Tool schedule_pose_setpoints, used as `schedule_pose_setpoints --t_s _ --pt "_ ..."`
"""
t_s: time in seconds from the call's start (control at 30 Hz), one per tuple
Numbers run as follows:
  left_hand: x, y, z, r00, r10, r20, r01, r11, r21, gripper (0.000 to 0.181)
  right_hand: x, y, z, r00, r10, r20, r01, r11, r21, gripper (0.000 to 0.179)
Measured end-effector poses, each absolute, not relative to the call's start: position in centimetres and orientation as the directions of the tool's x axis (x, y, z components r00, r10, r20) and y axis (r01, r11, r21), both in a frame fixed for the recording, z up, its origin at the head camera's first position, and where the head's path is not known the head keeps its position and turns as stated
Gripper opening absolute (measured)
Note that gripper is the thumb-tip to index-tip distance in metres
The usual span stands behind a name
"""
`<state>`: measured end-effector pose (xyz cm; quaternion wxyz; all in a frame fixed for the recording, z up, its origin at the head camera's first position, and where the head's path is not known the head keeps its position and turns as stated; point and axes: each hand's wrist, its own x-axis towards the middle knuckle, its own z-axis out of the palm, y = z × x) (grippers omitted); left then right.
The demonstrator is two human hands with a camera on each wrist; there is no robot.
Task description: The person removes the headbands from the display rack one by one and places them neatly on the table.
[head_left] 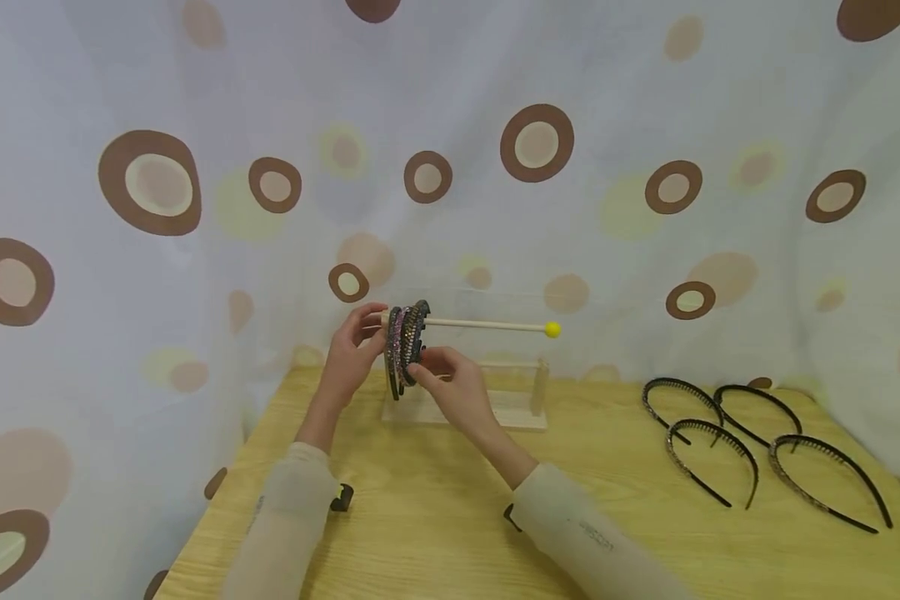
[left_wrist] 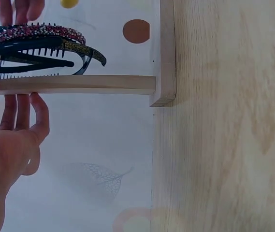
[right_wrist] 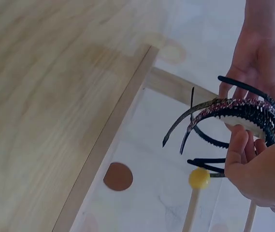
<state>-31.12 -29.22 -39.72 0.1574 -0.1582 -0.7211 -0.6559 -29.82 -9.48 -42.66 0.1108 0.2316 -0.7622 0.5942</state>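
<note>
Several headbands, black, pink glittery and bronze, hang bunched at the left end of a wooden rod tipped with a yellow ball. The rod belongs to a wooden stand. My left hand is at the stand's left post, its fingers curled about the top end, close beside the bunch. From the right, my right hand pinches the headbands between thumb and fingers. In the right wrist view, the toothed headbands lie between both hands, their open ends spread apart.
Farther right on the wooden table lie several more black headbands with toothed inner edges. A polka-dotted curtain stands behind the table and along its sides. Dark strap ends show beside the sleeves.
</note>
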Motion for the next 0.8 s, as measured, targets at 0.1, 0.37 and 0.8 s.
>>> schedule_pose_setpoints --t_s 0.1,0.37,0.8 --pt "-31.2 -29.0 -39.6 -0.899 0.029 0.437 0.438 0.095 0.894 0.043 -30.0 -10.1 -42.4 -0.867 -0.222 0.446 -0.483 0.158 -0.861 0.033" --pt "-31.0 -28.9 -39.5 -0.904 0.033 0.426 0.427 0.099 0.899 0.045 -30.3 -10.0 -42.6 -0.864 -0.21 0.458 -0.496 0.198 -0.845 0.022" --pt "-31.0 -29.1 -39.6 -0.898 0.034 0.44 0.441 0.107 0.891 0.044 -30.7 -8.5 -41.9 -0.858 -0.167 0.485 -0.512 0.228 -0.828 0.019"
